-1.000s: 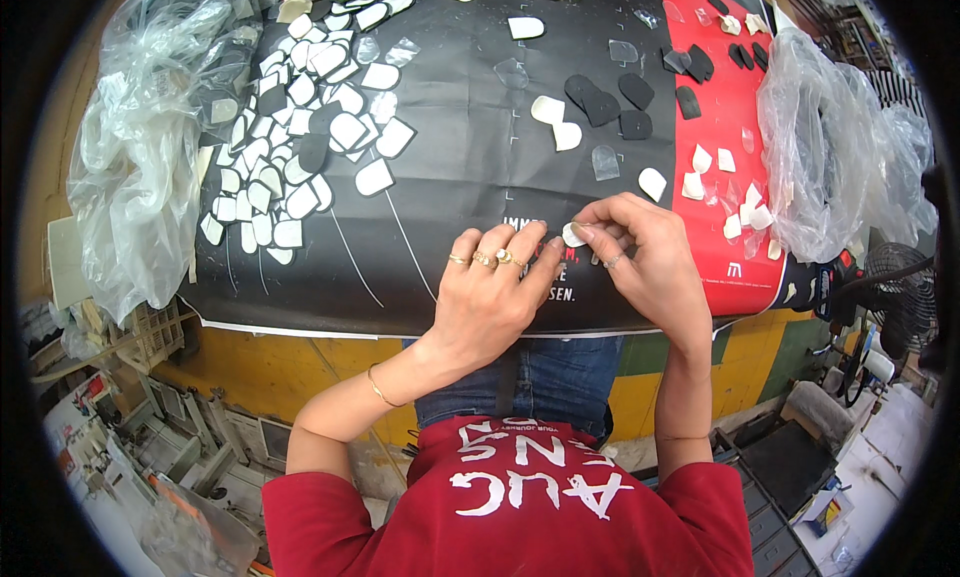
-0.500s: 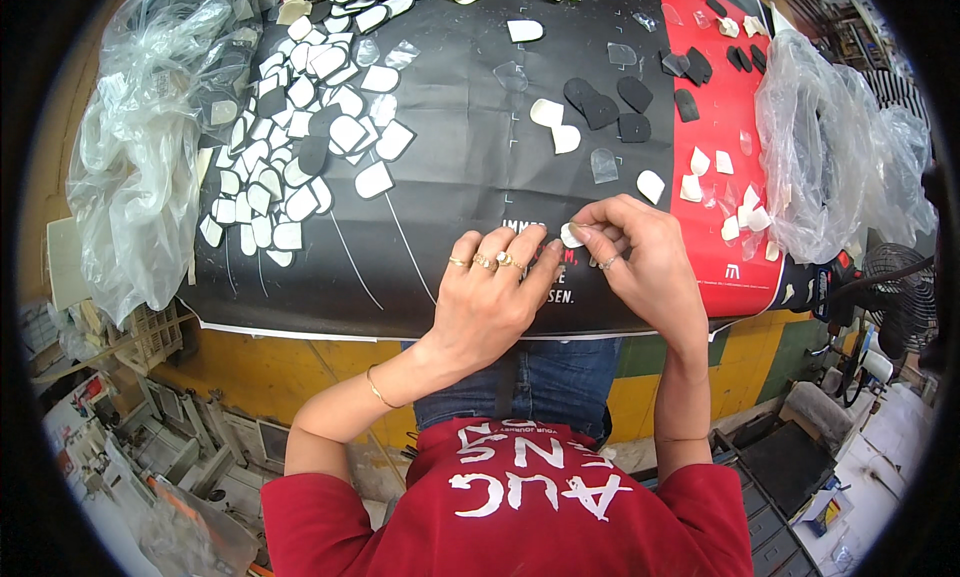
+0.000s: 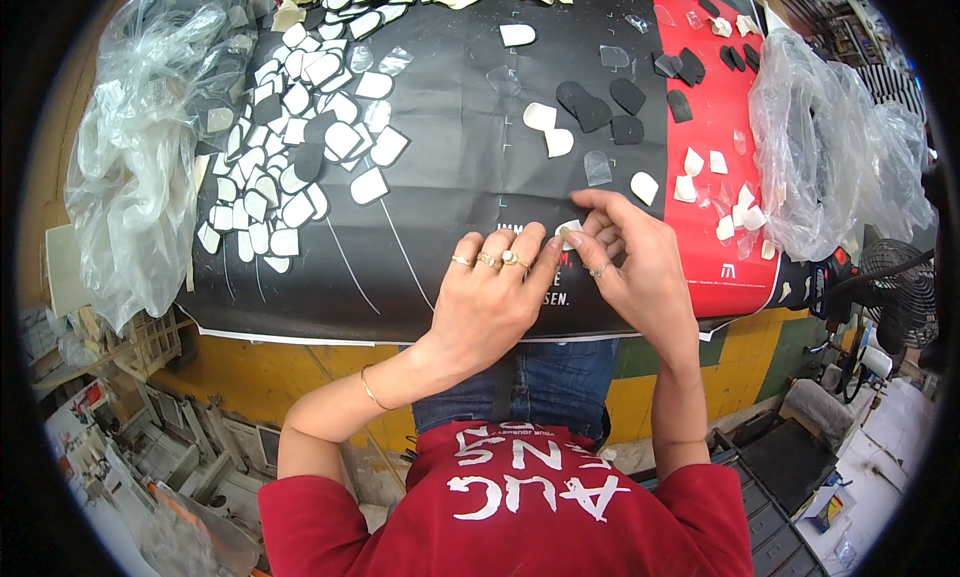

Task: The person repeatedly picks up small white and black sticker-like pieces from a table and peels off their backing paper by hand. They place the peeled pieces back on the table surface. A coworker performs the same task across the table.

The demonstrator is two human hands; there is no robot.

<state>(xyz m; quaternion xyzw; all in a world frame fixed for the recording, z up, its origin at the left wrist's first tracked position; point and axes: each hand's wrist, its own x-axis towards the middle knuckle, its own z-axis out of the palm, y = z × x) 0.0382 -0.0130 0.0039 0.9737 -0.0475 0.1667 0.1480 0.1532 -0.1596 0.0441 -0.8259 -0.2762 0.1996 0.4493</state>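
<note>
Over the lettering on the black sheet, my hands meet at a small white tab-shaped piece (image 3: 568, 233). My right hand (image 3: 640, 267) pinches it between thumb and index finger, the other fingers curled loosely. My left hand (image 3: 488, 289) is bent over the sheet with its fingers close together, and its index fingertip meets the piece's left edge; its thumb is hidden. Just beyond my right hand lies another white rounded piece (image 3: 644, 187). Farther off are two cream pieces (image 3: 548, 125), several black rounded pieces (image 3: 590, 107) and a clear tab (image 3: 597, 168).
Many white pieces with black edges (image 3: 300, 142) are heaped on the left of the black sheet (image 3: 440, 167). Crumpled clear plastic bags lie at the left (image 3: 135, 167) and right (image 3: 835, 137). White scraps (image 3: 742, 209) lie on the red area (image 3: 700, 267). A fan (image 3: 880, 297) stands at the right.
The small white piece stays between my fingertips. My right fingers have shifted slightly, tilting the piece more upright. The whole view has moved a little.
</note>
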